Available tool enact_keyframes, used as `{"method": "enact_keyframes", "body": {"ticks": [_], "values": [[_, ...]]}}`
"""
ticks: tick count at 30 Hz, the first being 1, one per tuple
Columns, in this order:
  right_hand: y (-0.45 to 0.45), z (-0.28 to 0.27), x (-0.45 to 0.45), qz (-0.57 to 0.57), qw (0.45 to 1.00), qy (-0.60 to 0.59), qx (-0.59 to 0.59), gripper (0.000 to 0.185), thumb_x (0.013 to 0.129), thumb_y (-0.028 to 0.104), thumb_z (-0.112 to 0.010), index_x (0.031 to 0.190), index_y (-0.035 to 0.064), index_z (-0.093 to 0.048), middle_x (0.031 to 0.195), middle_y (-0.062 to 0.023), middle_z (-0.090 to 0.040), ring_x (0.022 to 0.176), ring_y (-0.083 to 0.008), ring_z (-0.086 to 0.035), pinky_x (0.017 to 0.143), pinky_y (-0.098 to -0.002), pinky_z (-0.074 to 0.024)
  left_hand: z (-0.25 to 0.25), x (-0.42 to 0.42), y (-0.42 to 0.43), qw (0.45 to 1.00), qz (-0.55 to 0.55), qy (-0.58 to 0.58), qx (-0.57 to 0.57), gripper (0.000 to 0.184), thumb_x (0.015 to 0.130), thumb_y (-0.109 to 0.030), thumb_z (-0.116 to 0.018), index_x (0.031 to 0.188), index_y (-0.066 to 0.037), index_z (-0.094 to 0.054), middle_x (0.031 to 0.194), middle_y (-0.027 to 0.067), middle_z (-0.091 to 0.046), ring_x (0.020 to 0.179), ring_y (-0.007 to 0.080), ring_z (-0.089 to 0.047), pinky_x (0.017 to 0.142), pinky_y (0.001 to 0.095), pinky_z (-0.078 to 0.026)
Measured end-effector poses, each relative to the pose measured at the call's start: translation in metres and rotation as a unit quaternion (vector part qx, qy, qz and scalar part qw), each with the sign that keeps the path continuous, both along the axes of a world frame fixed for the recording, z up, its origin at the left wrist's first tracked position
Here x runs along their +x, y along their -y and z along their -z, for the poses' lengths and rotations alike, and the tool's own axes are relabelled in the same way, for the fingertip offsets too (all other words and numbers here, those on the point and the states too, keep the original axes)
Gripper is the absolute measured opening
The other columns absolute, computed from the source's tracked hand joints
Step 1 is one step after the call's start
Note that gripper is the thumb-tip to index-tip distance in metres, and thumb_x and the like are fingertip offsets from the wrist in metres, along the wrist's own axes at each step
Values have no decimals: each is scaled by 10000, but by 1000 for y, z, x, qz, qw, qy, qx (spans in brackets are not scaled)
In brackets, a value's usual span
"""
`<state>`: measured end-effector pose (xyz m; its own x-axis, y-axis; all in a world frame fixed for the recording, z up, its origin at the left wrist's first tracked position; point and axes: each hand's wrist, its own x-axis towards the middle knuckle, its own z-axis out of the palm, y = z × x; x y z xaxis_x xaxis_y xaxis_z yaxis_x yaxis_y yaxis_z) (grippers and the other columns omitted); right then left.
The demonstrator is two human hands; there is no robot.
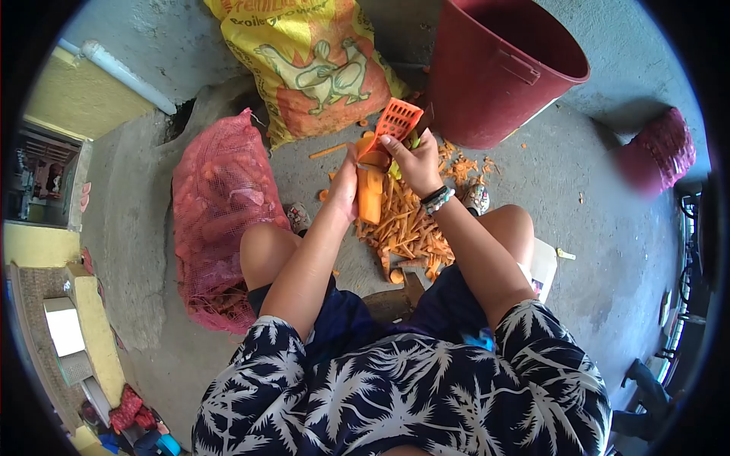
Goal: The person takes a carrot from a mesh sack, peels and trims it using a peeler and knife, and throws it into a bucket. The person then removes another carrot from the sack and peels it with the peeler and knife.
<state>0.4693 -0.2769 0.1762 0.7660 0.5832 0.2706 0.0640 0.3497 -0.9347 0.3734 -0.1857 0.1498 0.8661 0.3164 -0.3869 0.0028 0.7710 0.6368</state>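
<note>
My left hand (pixel 345 186) is closed around a large peeled carrot (pixel 370 199), held upright above the floor between my knees. My right hand (pixel 414 163) grips an orange plastic tool with a perforated, grater-like panel (pixel 400 118), its thumb lying along it. The tool's lower end meets the top of the carrot. A dark flat edge and a bit of yellow-green show beside my right fingers; what they belong to I cannot make out. Below my hands lies a pile of carrot strips (pixel 407 222), with some thicker carrot pieces at its near edge.
A red mesh sack of carrots (pixel 228 209) stands by my left leg. Ahead are a yellow printed feed sack (pixel 319 72) and a tall dark-red bin (pixel 494 83). Another purplish-red sack (pixel 660 152) sits far right. Peel scraps (pixel 460 167) litter the concrete floor near the bin.
</note>
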Motion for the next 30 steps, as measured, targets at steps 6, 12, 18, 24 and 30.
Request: {"method": "enact_keyframes", "body": {"ticks": [6,12,18,24,30], "values": [[-1,-8,29,201,976,-2,85,215,778,36,-654,958,40,-536,879,-23,-600,759,-92,-562,659,-232,-473,-13,-5,2,996,68,47,29,600,856,-565,-391,1162,-54,-465,943,37,-563,795,122,-567,701,270,-482],[33,6,87,249,945,-167,129,147,803,77,-631,864,79,-496,769,-25,-597,540,-80,-526,428,-216,-410,-25,-17,3,995,-29,8,98,547,809,-504,-545,1142,-106,-370,1012,47,-504,904,170,-529,787,345,-472],[32,20,47,54,971,-210,-102,139,797,79,-628,902,59,-539,724,-27,-609,503,-60,-509,404,-195,-369,-31,-26,-17,986,-77,-11,149,485,840,-471,-518,1176,-171,-337,1154,46,-431,1065,188,-441,857,372,-396],[29,40,20,-10,947,-106,-303,360,785,80,-625,1112,-17,-512,889,-55,-617,690,-92,-579,586,-244,-467,-28,-30,-25,988,-59,144,3,319,858,-256,-534,1124,-124,-418,1122,96,-508,1039,258,-525,827,424,-502],[31,45,28,107,950,-267,-122,224,828,59,-565,1036,14,-496,838,-38,-592,759,-101,-571,662,-242,-477,-30,-37,-5,981,-143,128,-28,404,809,-144,-580,1136,39,-428,1158,161,-510,1091,285,-500,935,480,-429]]}}
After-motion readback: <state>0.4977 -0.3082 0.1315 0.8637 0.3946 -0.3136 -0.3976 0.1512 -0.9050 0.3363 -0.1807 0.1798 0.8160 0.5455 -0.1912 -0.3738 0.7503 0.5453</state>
